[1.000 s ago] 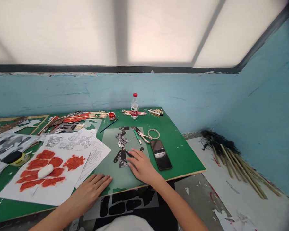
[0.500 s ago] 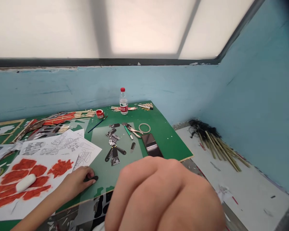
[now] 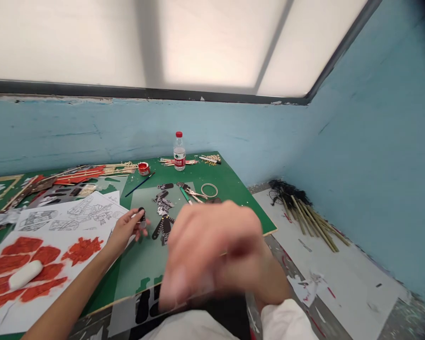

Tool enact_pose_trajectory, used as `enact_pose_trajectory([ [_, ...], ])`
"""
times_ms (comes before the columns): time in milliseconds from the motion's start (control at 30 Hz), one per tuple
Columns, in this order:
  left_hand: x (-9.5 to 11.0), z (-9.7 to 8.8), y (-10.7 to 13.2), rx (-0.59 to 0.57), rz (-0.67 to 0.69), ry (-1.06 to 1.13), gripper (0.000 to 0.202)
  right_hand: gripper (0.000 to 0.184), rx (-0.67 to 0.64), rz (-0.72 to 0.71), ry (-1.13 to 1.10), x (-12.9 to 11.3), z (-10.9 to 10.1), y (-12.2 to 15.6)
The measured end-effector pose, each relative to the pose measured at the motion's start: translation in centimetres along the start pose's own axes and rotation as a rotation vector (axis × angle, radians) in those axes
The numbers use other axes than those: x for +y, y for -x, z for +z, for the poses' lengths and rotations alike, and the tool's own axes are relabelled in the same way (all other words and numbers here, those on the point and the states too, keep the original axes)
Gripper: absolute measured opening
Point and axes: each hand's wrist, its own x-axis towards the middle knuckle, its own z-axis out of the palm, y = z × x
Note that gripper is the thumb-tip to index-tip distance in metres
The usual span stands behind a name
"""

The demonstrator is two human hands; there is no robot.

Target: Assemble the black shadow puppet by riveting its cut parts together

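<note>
My left hand (image 3: 126, 227) is raised a little over the grey-green mat (image 3: 148, 250) and pinches a small black cut-out piece (image 3: 142, 218) between thumb and fingers. Just right of it lies a black and white paper puppet figure (image 3: 163, 218) on the mat. My right hand (image 3: 216, 250) is close to the camera, large and smeared by motion, and it hides the phone and the mat's right part. Its fingers cannot be made out.
A green board (image 3: 233, 189) carries printed drawing sheets (image 3: 81, 212), a sheet with red painted shapes (image 3: 24, 264), a white oval object (image 3: 24, 274), a water bottle (image 3: 179, 152), a red paint pot (image 3: 143, 168), a brush (image 3: 139, 184), scissors (image 3: 194, 193) and a ring (image 3: 209, 190). Bamboo sticks (image 3: 311, 217) lie on the floor at right.
My left hand has picked up the small black piece from the mat's near edge and lifted it toward the puppet. My right hand rose toward the camera and is moving across the view.
</note>
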Motion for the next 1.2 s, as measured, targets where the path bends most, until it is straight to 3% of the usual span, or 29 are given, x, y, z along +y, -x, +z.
enact_pose_trajectory([
  [100,0.2,0.8,-2.4,-0.014,0.012,0.092,0.047,0.04,-0.253,0.087,0.119,4.2,-0.8,-4.1],
  [167,-0.4,1.2,-3.6,-0.03,0.025,0.135,0.048,0.038,-0.255,0.217,0.46,8.8,-1.7,-5.7],
  [233,-1.4,1.5,-4.3,-0.051,0.04,0.155,0.051,0.036,-0.386,0.333,0.926,13.5,-2.5,-6.0],
  [367,-3.1,1.4,-4.8,-0.108,0.056,0.143,0.051,0.036,-0.539,0.395,1.096,19.7,-2.3,-3.8],
  [467,-3.7,1.2,-4.8,-0.136,0.055,0.139,0.051,0.039,-0.569,0.392,1.188,21.4,-0.5,-1.5],
  [600,-3.7,1.0,-5.0,-0.177,0.026,0.164,0.05,0.038,-0.504,0.379,1.26,22.3,1.6,0.2],
  [800,-3.4,0.8,-5.4,-0.238,-0.013,0.222,0.046,0.045,-0.39,0.334,1.218,21.2,1.7,-0.6],
  [900,-3.3,0.6,-5.4,-0.248,-0.018,0.238,0.05,0.048,-0.394,0.323,0.97,19.8,2.9,-1.6],
  [967,-3.1,0.4,-5.3,-0.254,-0.022,0.238,0.048,0.045,-0.344,0.402,0.516,19.2,4.7,-2.3],
  [1067,-2.8,0.0,-5.2,-0.268,-0.028,0.235,0.044,0.037,-0.283,0.648,-0.231,18.9,7.6,-3.2],
  [1200,-2.5,-0.2,-5.2,-0.274,-0.035,0.244,0.045,0.033,-0.218,0.804,-0.685,19.6,8.7,-3.9],
])
